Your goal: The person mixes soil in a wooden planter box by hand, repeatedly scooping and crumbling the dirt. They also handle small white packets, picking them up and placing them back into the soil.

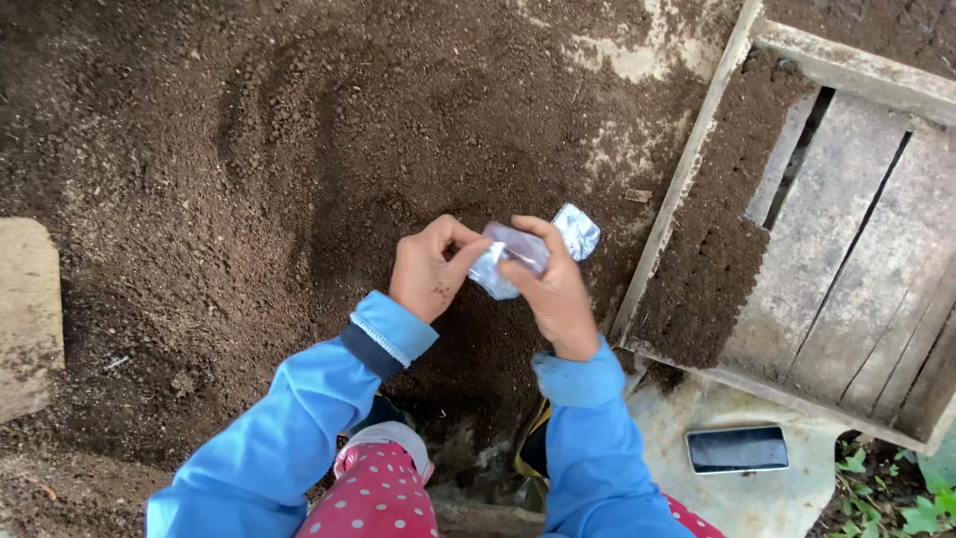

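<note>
A small clear plastic bag [573,231], crumpled and empty-looking, is held between both my hands above a wide heap of dark soil [249,149]. My left hand [426,271] pinches its left end with thumb and fingers. My right hand [553,289] grips it from the right, with the bag's shiny top sticking out past the fingers. Both arms wear light blue sleeves. Soil specks cling to my left hand.
A wooden slatted tray [856,249] lies at the right, with soil packed along its left side. A dark phone [737,449] lies on pale ground below it. A flat stone [28,314] sits at the left edge. Green leaves show bottom right.
</note>
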